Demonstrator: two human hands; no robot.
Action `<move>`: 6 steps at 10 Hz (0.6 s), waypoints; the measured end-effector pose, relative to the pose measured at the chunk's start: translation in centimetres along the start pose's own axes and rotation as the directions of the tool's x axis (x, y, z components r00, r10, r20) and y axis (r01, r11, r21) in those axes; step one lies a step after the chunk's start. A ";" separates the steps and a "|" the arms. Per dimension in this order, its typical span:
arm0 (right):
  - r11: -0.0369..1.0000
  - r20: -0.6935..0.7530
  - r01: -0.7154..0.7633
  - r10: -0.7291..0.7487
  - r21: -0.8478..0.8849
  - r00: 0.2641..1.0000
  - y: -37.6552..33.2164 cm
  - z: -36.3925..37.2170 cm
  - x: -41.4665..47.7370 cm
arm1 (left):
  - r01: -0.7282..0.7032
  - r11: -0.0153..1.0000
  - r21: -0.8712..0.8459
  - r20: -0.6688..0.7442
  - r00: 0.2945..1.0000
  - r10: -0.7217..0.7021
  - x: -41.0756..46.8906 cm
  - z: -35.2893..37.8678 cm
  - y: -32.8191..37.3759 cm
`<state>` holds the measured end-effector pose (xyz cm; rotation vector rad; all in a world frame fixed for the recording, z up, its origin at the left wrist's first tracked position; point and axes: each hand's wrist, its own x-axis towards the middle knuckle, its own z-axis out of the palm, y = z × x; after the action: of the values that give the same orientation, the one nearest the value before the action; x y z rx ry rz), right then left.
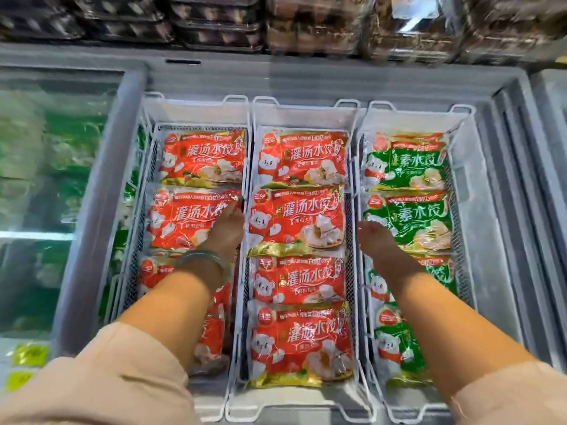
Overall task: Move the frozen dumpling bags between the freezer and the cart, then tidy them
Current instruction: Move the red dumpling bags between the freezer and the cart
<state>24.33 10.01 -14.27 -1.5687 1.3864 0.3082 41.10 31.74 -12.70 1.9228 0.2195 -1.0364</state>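
A red dumpling bag (pixel 190 217) lies under the left hand (pixel 227 225), its right edge at the fingers (pixel 230 210); a green bag (pixel 411 219) lies just right of the right hand (pixel 377 237). Each bag is best pressed flat and squared to its row in the freezer (pixel 101 179). Fingers apart or clamped cannot be told: both sets are foreshortened and blurred. The cart is not seen.

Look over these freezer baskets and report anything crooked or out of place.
Mostly tidy. In the middle basket, the second red bag lies slightly rotated, its gold edge sloping. In the left basket, the nearest red bag sits lower and tilted, partly hidden by the left arm.
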 end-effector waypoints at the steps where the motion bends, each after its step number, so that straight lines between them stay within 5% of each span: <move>1: 0.999 0.064 -0.020 0.022 -0.033 0.998 1.3 -0.3 -0.8 | 0.053 0.999 -0.011 -0.077 0.996 -0.053 -0.4 -0.3 -0.6; 2: 0.996 0.118 -0.076 0.069 0.056 0.991 2.6 -0.8 -3.0 | 0.101 0.971 0.217 -0.081 0.993 -0.086 -2.5 0.0 -0.7; 4: 0.966 0.257 -0.141 0.083 0.217 0.963 3.5 -1.9 -8.5 | 0.124 0.991 0.057 0.159 0.978 -0.132 -8.4 1.7 -0.4; 6: 0.935 0.183 -0.087 0.024 0.343 0.983 8.0 -5.3 -13.9 | -0.027 0.992 0.124 0.231 0.973 -0.002 -14.4 4.0 1.1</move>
<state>10.95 15.46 -5.48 -1.1816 1.2685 0.2142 30.31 31.51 -2.27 1.8920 0.0094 -1.2810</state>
